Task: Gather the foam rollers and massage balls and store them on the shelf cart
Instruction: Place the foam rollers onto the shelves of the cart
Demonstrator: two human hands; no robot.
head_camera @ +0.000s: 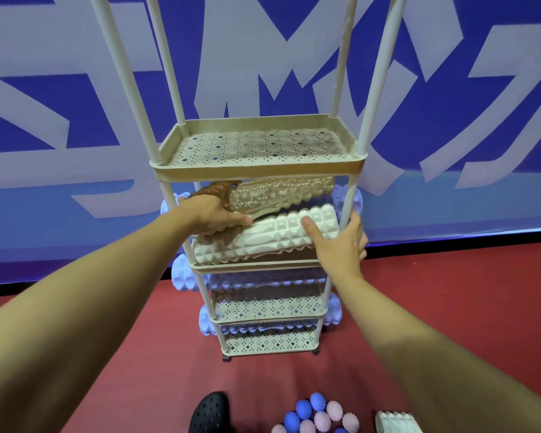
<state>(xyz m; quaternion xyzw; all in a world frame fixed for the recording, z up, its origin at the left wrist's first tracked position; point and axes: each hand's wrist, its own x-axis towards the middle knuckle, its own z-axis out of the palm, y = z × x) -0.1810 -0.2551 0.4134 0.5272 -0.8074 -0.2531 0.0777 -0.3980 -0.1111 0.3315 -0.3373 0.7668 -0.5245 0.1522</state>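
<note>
Head view looks down on a tall beige cart [256, 171] with perforated shelves, standing on red floor [450, 307] against a blue-and-grey patterned wall [75, 89]; the cart serves as landmark. On its second shelf from the top lie two rollers: a tan roller [281, 195] at the back and a white roller [263, 237] at the front, tilted with its right end higher; lilac rollers [181, 276] sit on the shelves beneath, their ends poking out past the cart's posts on both sides. Left hand [214, 215] reaches in at the cart's left front post, fingers curled round the tan roller's left end, thumb along its underside, just above the white roller. Right hand [341, 242] is at the cart's right front post, thumb pressed on the white roller's top near its right end, fingers wrapped behind that end, gripping it. On the floor in front of the cart, nearer the camera, lies a cluster of spiky blue and pink balls [316, 415]; just left of them a black perforated shoe [211, 412]; right of them another white roller's end [395, 421] at the frame's bottom edge.
</note>
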